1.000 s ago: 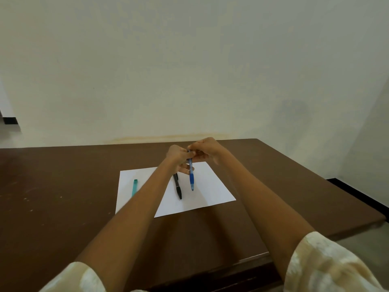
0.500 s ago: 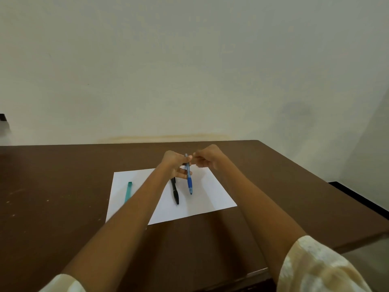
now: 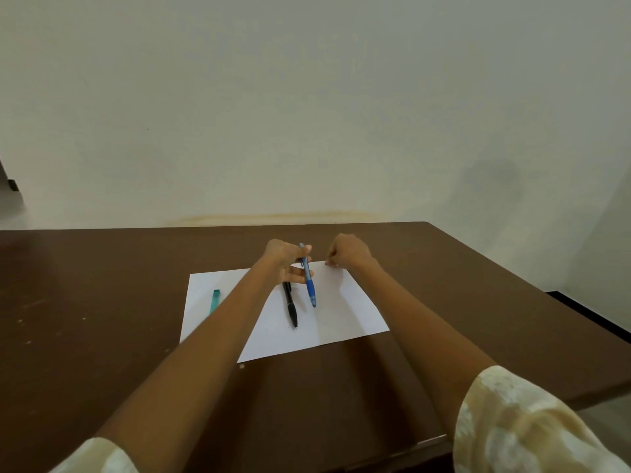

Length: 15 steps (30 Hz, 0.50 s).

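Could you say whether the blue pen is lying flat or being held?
Held: the left hand pinches the blue pen near its top; it slants tip-down over the paper. Tip contact: cannot tell.

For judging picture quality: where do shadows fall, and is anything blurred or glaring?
Head view: soft even light, no glare; grey shade covers the right part of the paper; arm shadows darken the table; the blue pen in the left hand is fairly sharp; near sleeve blurred.

At mid-frame the left grip point(image 3: 284, 260) pinches a blue pen point(image 3: 310, 288) over white paper point(image 3: 341, 315) on the tabletop point(image 3: 102, 302), the right grip point(image 3: 349, 254) curled nearby.
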Motion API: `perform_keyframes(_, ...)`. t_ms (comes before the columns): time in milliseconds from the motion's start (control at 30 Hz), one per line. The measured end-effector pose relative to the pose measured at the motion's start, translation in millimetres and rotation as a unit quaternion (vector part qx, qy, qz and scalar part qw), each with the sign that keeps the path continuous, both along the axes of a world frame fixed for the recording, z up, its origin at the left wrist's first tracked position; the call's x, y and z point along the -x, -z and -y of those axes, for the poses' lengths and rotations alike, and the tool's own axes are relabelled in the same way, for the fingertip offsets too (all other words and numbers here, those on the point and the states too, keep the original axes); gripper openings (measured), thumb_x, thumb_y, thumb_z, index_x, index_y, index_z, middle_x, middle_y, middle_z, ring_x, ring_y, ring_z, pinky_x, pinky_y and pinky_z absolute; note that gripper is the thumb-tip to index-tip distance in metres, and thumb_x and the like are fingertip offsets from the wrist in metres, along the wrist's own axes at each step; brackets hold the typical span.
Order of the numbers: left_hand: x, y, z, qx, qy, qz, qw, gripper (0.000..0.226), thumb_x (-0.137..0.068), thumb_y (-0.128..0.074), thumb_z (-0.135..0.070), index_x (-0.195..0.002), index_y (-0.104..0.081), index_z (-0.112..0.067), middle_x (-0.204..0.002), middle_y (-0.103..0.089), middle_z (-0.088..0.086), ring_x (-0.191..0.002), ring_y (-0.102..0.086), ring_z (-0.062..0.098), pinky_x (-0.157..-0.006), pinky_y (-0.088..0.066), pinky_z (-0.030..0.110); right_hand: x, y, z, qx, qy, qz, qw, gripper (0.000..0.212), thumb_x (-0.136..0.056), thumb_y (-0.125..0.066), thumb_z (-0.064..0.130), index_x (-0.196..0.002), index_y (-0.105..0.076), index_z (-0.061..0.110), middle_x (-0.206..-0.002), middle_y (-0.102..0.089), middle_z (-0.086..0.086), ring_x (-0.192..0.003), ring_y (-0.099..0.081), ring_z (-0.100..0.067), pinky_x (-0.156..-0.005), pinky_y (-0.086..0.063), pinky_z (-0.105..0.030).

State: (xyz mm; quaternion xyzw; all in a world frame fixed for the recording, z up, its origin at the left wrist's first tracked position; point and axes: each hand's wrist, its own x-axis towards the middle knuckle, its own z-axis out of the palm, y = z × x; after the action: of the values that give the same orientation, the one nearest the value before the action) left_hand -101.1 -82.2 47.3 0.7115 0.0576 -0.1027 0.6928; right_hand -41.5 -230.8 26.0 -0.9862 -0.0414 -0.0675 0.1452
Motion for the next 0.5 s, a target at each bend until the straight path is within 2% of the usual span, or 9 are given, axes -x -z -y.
perform_keyframes(67,1,-1,0,-0.001,-0.001,-0.002,1.000,0.021,-0.090,-0.060,-0.015,-0.102,-0.058,0.001,-0.082,-0.057,0.010,-0.063,-0.061,0.027,-0.066,-0.053,0.041,1,1,5,-0.042,-0.004,0.007,0.999,0.018,-0.086,-0.062,0.007,-0.099,-0.074,0.004,-0.104,-0.073,-0.009,-0.095,-0.067,-0.022,-0.083,-0.052,-0.031)
perform_keyframes(133,2,-2,0,0.001,-0.003,-0.002,1.000,0.021,-0.089,-0.061,-0.015,-0.101,-0.057,0.002,-0.082,-0.058,0.010,-0.063,-0.061,0.027,-0.065,-0.054,0.041,7,-1,10,-0.138,0.014,0.042,0.989,0.018,-0.086,-0.058,0.002,-0.092,-0.074,-0.002,-0.098,-0.074,-0.011,-0.089,-0.069,-0.021,-0.083,-0.056,-0.034)
perform_keyframes(200,4,-4,0,0.001,-0.008,-0.004,1.000,0.021,-0.089,-0.061,-0.015,-0.100,-0.057,0.003,-0.082,-0.058,0.011,-0.063,-0.061,0.028,-0.065,-0.054,0.041,21,-6,10,-0.248,0.027,0.077,0.965,0.016,-0.086,-0.060,0.005,-0.088,-0.074,-0.002,-0.090,-0.074,-0.011,-0.076,-0.068,-0.016,-0.072,-0.058,-0.028)
perform_keyframes(267,7,-5,1,0.007,-0.014,-0.010,1.000,0.022,-0.089,-0.061,-0.015,-0.101,-0.057,0.004,-0.083,-0.058,0.012,-0.063,-0.061,0.028,-0.061,-0.054,0.040,41,-14,5,-0.318,-0.009,0.045,0.947,0.013,-0.087,-0.065,0.014,-0.090,-0.074,0.006,-0.086,-0.073,-0.008,-0.068,-0.065,-0.011,-0.060,-0.053,-0.016)
perform_keyframes(367,17,-8,8,0.012,-0.016,-0.016,1.000,0.027,-0.089,-0.062,-0.016,-0.105,-0.058,0.005,-0.088,-0.058,0.014,-0.066,-0.063,0.028,-0.048,-0.053,0.037,70,-21,-7,-0.309,-0.062,-0.074,0.946,0.010,-0.086,-0.068,0.024,-0.085,-0.069,0.014,-0.079,-0.069,0.001,-0.064,-0.066,-0.008,-0.052,-0.050,-0.012)
perform_keyframes(500,30,-9,20,0.002,-0.010,-0.017,1.000,0.034,-0.089,-0.062,-0.019,-0.111,-0.058,0.007,-0.108,-0.061,0.019,-0.082,-0.065,0.033,-0.062,-0.057,0.044,89,-17,-9,-0.291,-0.021,-0.078,0.953,0.010,-0.085,-0.068,0.018,-0.076,-0.065,0.014,-0.083,-0.070,-0.006,-0.057,-0.066,-0.009,-0.051,-0.051,-0.014)
